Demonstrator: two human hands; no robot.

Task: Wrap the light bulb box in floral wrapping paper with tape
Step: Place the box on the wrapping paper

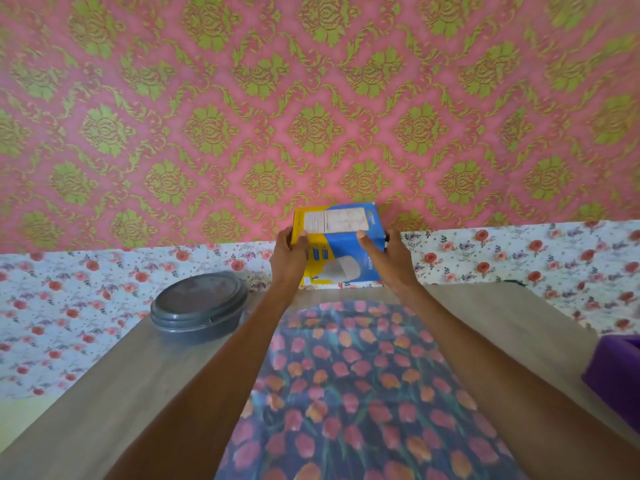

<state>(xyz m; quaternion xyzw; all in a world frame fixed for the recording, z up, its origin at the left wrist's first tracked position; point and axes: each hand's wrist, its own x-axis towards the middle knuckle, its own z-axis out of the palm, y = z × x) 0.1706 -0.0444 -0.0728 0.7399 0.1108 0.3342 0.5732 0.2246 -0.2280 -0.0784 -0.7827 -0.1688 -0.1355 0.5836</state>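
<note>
The blue and yellow light bulb box (341,244) stands at the far edge of the table, a white label on its top face and a bulb picture on the side facing me. My left hand (289,258) grips its left side and my right hand (389,258) grips its right side. A sheet of dark floral wrapping paper (360,386) with pink and orange tulips lies flat on the table between my forearms, just in front of the box. No tape is in view.
A round grey lidded container (199,308) sits on the wooden table (114,403) at the left. A purple object (616,372) lies at the right edge. A rose-patterned cloth (519,258) and pink damask wallpaper (311,98) lie behind.
</note>
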